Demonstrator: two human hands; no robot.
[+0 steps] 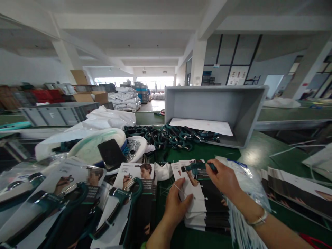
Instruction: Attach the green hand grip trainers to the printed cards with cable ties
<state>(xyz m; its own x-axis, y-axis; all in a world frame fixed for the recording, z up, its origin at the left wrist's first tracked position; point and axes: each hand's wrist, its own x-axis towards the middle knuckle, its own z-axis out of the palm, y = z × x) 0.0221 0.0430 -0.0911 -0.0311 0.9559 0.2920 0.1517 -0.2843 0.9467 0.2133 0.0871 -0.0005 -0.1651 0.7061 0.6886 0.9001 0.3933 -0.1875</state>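
Right hand (224, 176): lower right of centre, fingers closed on one end of a dark green plastic hand grip (199, 166). The grip lies across the top of a stack of black-and-white printed cards (214, 195), lower centre-right of frame. Left hand (175, 205): at the stack's left edge, thumb and fingers apart, thin white strand (178, 187) running by the fingers. Can't tell if it's pinched.

Right of the stack: bundle of thin whitish ties (241, 224), partly under the right forearm, clear plastic bag (246, 178) above it. More printed cards (298, 197) fanned at right edge.

Lower left: several dark green grips with metal springs (119, 204) lying on printed cards. Above them, black smartphone (111, 154) leaning on a big round whitish tub (93, 147), small white bowl of metal parts (136, 148) beside it.

Centre: heap of dark green grips (171, 136) in front of a grey plastic bin (218, 103), opening toward camera, white sheet (202, 125) at its mouth. All on a green tabletop (186, 238).
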